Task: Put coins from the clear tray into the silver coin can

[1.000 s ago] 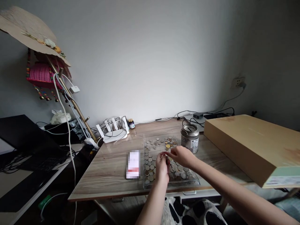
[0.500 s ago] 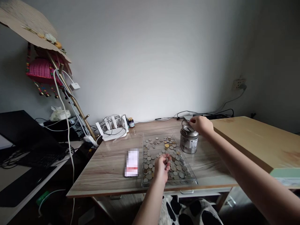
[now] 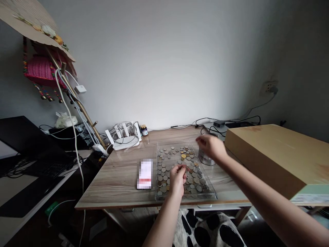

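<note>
My left hand (image 3: 178,176) is closed above the lower middle of a clear plastic tray (image 3: 160,196), its fingers curled round coins that are mostly hidden. Many loose coins (image 3: 196,180), mostly silver with a few golden ones, lie spread over the tray. My right hand (image 3: 212,147) is in the air in front of a metal tin (image 3: 205,160) at the tray's right. Its fingers are drawn together and slightly blurred, and nothing shows in them. That hand and wrist hide the upper part of the tin.
Left of the tray lies a phone (image 3: 145,174) with a blurred-out screen. Behind are a white router (image 3: 125,142) and a small dark jar (image 3: 144,130). A large cardboard box (image 3: 269,154) stands on the right. A laptop (image 3: 23,144) is at the far left.
My right hand has left the tin's top and come down and toward the tray. My left hand's fingers have closed further over the coins. The view has shifted slightly.
</note>
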### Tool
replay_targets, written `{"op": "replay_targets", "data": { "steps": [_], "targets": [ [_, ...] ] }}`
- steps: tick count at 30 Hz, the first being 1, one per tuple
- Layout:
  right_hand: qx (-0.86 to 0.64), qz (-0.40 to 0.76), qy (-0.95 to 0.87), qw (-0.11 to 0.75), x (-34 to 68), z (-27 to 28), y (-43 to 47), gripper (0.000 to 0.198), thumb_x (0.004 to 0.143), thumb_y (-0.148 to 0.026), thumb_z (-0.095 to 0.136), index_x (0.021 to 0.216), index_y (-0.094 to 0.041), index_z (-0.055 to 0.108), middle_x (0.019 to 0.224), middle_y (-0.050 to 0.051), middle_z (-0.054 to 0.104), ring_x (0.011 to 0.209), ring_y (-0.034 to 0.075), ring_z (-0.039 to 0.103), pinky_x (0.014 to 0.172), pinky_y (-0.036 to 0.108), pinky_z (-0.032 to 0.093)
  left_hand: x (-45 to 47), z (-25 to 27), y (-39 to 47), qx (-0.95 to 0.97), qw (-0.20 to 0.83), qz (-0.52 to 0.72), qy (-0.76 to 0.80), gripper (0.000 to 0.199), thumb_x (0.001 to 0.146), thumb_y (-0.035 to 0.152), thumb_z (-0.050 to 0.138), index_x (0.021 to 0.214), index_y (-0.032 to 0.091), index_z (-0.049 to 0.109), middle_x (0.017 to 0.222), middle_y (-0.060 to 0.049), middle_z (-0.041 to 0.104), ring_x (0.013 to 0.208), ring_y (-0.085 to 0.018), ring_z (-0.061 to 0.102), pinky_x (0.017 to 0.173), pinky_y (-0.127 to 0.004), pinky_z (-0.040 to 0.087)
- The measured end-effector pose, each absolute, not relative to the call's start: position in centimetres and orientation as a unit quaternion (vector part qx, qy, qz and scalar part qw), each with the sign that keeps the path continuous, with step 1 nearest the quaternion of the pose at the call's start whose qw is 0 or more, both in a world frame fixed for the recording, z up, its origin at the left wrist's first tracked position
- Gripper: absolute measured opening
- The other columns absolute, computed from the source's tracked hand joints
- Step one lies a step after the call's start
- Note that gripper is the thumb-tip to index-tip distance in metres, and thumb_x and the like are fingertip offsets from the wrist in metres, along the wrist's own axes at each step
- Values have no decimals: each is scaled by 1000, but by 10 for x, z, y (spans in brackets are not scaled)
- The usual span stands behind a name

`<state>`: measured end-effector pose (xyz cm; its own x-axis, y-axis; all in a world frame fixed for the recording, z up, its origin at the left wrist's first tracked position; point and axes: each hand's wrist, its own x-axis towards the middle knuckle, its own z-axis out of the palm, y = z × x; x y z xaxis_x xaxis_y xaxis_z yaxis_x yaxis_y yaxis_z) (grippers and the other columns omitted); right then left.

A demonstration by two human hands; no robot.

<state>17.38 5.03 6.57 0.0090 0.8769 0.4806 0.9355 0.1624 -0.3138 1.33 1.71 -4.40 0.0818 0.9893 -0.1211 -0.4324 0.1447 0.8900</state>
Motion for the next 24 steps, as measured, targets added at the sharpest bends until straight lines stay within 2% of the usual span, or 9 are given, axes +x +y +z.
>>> {"op": "replay_targets", "data": {
  "steps": [2, 4, 8, 12, 16, 19, 20, 22, 24],
  "targets": [
    [-549, 69, -784, 280, 151, 45, 32, 28, 77, -39, 47, 86, -21, 65, 82, 5, 64, 63, 13, 54, 55, 22, 37, 14, -45, 18, 350, 633, 559, 405, 33, 61, 41, 63, 75, 13, 52, 60, 1, 53, 40, -1, 30, 38, -16, 11],
    [-486, 155, -813, 279, 132, 24, 20, 29, 75, -40, 49, 89, -20, 65, 84, 5, 64, 61, 12, 53, 55, 21, 38, 15, -46, 19, 333, 621, 581, 406, 35, 62, 45, 61, 75, 14, 52, 60, 2, 51, 41, -2, 34, 38, -15, 17],
    [-481, 234, -781, 322, 117, -4, 18, 26, 75, -33, 49, 88, -16, 65, 73, 4, 64, 59, 12, 54, 55, 22, 39, 15, -47, 17, 302, 607, 616, 402, 39, 64, 45, 60, 91, 17, 53, 73, -1, 57, 53, -5, 47, 44, -15, 28],
    [-491, 289, -749, 337, 121, -8, 27, 19, 70, -27, 52, 79, -14, 63, 62, 2, 63, 56, 12, 55, 53, 21, 39, 14, -45, 16, 304, 632, 588, 402, 39, 68, 45, 55, 96, 18, 54, 56, 3, 50, 39, -4, 35, 37, -15, 16],
    [-531, 217, -746, 339, 147, 20, 39, 16, 66, -28, 56, 72, -16, 64, 64, 2, 64, 57, 12, 54, 51, 21, 38, 13, -48, 22, 243, 719, 528, 381, 24, 69, 31, 52, 85, 13, 56, 51, 2, 47, 34, -3, 27, 34, -17, 7],
    [-599, 81, -693, 393, 184, 58, 57, 27, 69, -33, 54, 89, -18, 64, 72, 3, 65, 60, 13, 55, 53, 22, 38, 11, -51, 27, 185, 734, 530, 382, 21, 65, 14, 48, 84, 10, 56, 58, -2, 52, 39, -4, 37, 35, -15, 16],
    [-638, 16, -665, 388, 196, 70, 63, 27, 68, -33, 54, 88, -19, 65, 73, 4, 65, 61, 14, 55, 53, 23, 38, 11, -51, 27, 175, 734, 532, 385, 23, 64, 10, 46, 85, 9, 56, 61, -4, 54, 42, -4, 40, 37, -15, 20],
    [-699, -56, -636, 322, 217, 88, 76, 20, 66, -30, 56, 79, -20, 67, 75, 7, 65, 66, 18, 55, 52, 25, 36, 11, -51, 27, 172, 730, 535, 389, 31, 61, 4, 43, 88, 7, 56, 68, -8, 58, 47, -6, 44, 40, -15, 26],
    [-732, -75, -632, 242, 229, 96, 85, 15, 63, -24, 55, 72, -20, 67, 77, 8, 64, 68, 20, 55, 51, 26, 34, 11, -50, 25, 181, 721, 544, 391, 36, 59, 0, 42, 91, 8, 55, 73, -10, 60, 49, -6, 46, 42, -16, 29]
  ]
}}
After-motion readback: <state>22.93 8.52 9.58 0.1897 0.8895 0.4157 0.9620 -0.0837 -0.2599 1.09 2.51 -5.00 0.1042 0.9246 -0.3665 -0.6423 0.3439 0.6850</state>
